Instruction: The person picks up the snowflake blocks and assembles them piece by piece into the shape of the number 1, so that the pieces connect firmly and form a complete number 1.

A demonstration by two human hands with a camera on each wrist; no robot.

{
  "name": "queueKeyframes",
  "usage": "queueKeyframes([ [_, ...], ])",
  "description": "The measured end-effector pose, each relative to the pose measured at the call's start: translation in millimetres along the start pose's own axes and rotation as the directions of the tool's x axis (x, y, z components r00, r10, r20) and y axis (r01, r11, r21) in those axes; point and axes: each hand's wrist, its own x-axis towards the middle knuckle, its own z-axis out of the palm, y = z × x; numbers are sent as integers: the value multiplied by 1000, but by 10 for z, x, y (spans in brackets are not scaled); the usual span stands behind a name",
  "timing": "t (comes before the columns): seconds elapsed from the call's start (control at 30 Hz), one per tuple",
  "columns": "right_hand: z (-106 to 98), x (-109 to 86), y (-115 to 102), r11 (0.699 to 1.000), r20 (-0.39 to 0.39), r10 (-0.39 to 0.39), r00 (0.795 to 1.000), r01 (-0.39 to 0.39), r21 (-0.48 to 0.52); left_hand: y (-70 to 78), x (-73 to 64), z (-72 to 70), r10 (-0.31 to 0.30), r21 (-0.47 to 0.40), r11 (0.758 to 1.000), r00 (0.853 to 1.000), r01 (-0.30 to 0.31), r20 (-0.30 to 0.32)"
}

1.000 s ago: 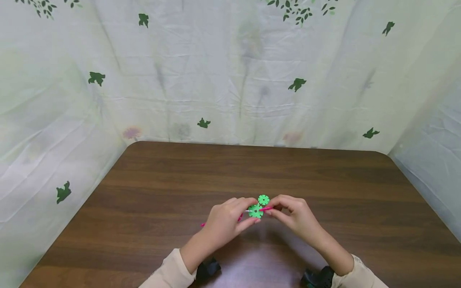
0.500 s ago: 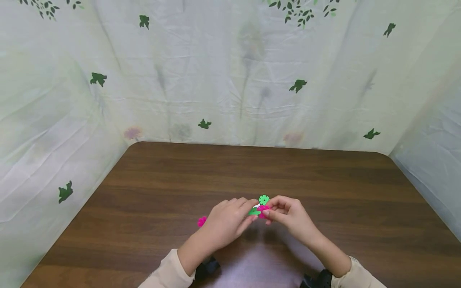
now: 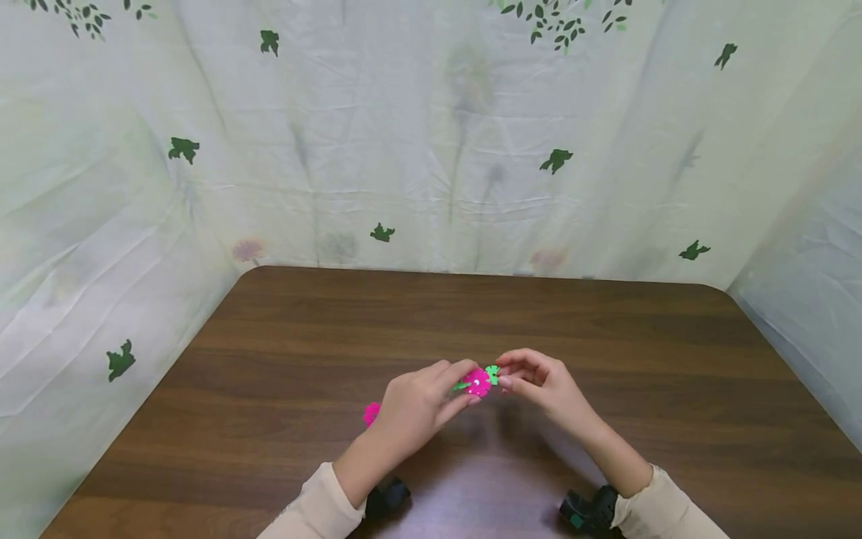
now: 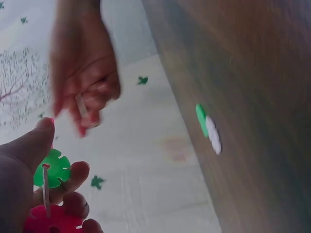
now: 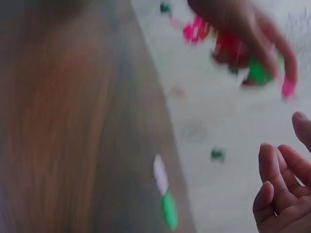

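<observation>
My left hand (image 3: 414,404) grips a joined chain of notched plastic discs above the table. At its right end a pink disc (image 3: 477,382) faces the head camera, slotted against a green disc (image 4: 57,169). In the left wrist view, a white disc (image 4: 46,191) stands edge-on between that green disc and another pink disc (image 4: 53,221). The chain's far pink disc (image 3: 371,414) pokes out left of the hand, which hides the middle. My right hand (image 3: 552,389) hovers just right of the chain, fingers loosely bent, with nothing visible between thumb and fingers in the right wrist view.
A loose green disc (image 5: 169,211) and a white disc (image 5: 160,174) lie on the brown wooden table (image 3: 323,329), beyond the hands. A printed cloth (image 3: 431,150) hangs along the table's back and sides. Dark wrist devices (image 3: 592,511) sit under both forearms.
The right hand held the pink disc at the green one, then let go and drew slightly away. That pink disc now stays on the chain in the left hand, which has shifted slightly left.
</observation>
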Motion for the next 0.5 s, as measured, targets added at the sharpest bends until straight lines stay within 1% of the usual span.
queueKeyframes([
  [0.1, -93, 64, 169, 991, -59, -11, 998, 3, -133, -64, 9, -41, -45, -19, 999, 999, 45, 9],
  [0.23, -177, 106, 403, 953, -83, 9, 996, -34, -300, -123, 18, -80, -87, -22, 996, 996, 87, -5],
  [0.33, -213, 122, 544, 908, -52, 11, 999, -32, -418, -150, 17, -93, -115, -23, 993, 993, 114, -19],
  [0.5, -209, 160, 673, 826, 53, 30, 998, 6, -564, -175, 11, -96, -145, -43, 989, 989, 145, -16],
])
